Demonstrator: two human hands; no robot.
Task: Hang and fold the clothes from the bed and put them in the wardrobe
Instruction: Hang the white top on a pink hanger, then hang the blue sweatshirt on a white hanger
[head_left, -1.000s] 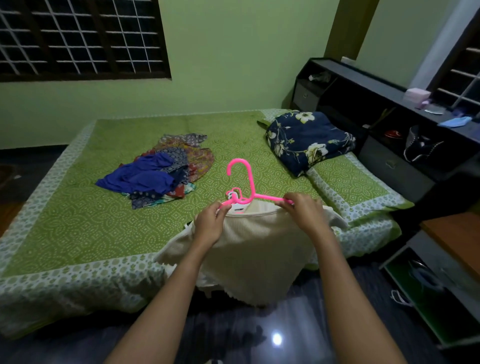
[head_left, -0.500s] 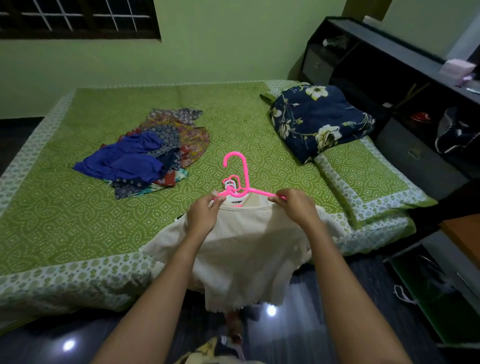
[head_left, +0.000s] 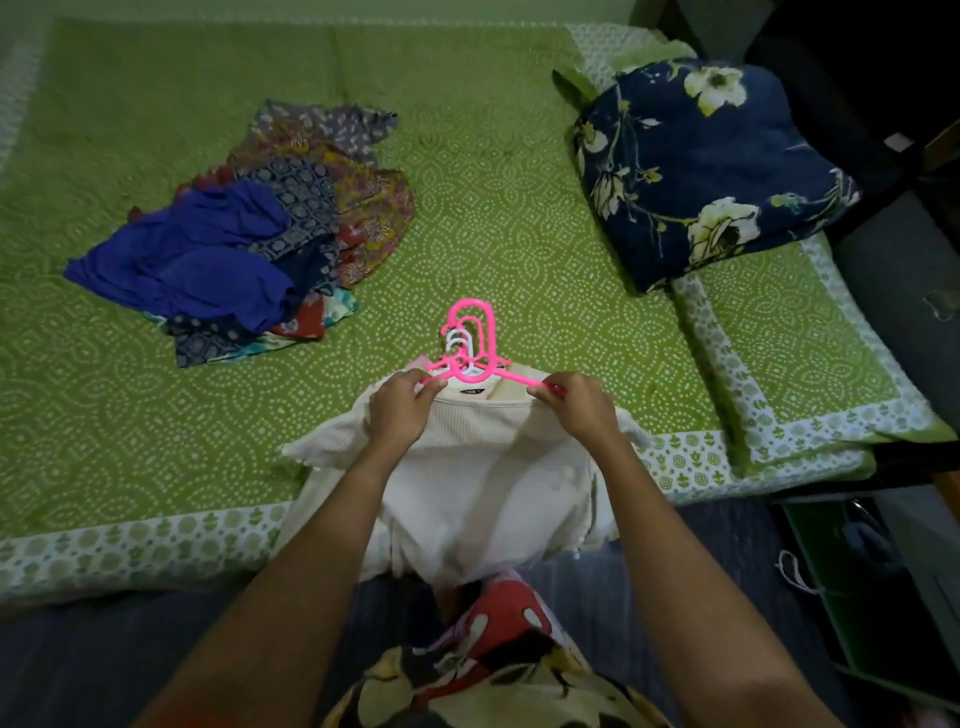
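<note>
Both hands are curled at the shoulders of a cream ribbed top (head_left: 483, 483): the left hand (head_left: 402, 408) pinches the left arm of a pink hanger (head_left: 489, 335) together with the neckline fabric; the right hand (head_left: 576, 410) grips the hanger's right arm near its end, fingers wrapped over the plastic. The top is pale and finely ribbed, with a small dark label showing inside the collar; a short sleeve fans out to each side; its body hangs down between the forearms and over the near edge of the bed (head_left: 493, 234), hem towards the dark floor. The hanger's hook rises just beyond the knuckles, with a smaller pink loop and a white one nested inside it; whether these belong to further hangers I cannot tell. Well apart on the green patterned cover, to the left and farther away, lies a heap of clothes (head_left: 234, 249), a blue piece on top of printed fabrics; a navy floral bundle (head_left: 701, 166) sits at the far right.
</note>
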